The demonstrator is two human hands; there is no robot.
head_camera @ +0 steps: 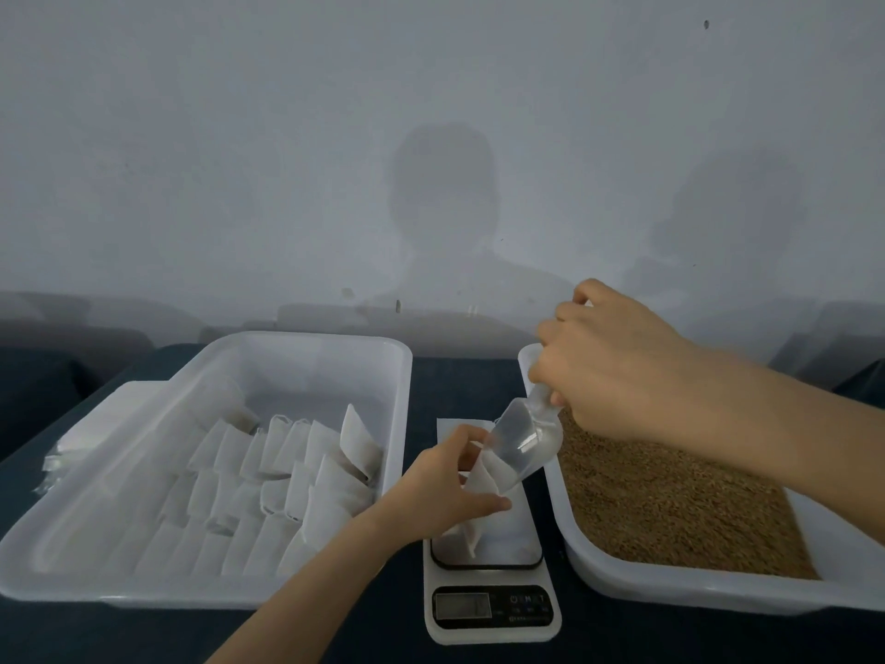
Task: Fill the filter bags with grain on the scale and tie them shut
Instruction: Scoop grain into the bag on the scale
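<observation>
A white filter bag [471,512] stands on the white kitchen scale [491,611], and my left hand [443,491] pinches its open top. My right hand [618,361] grips the handle of a clear plastic scoop [524,440], tilted down with its mouth at the bag's opening. The scoop looks empty. Brown grain [670,505] fills the white tray [718,594] to the right of the scale. The scale's display is dark and unreadable.
On the left, a large white tray [306,342] holds several rows of white filter bags [287,476]. A stack of flat bags [96,428] lies beyond its left rim. A dark cloth [459,381] covers the table; a grey wall stands close behind.
</observation>
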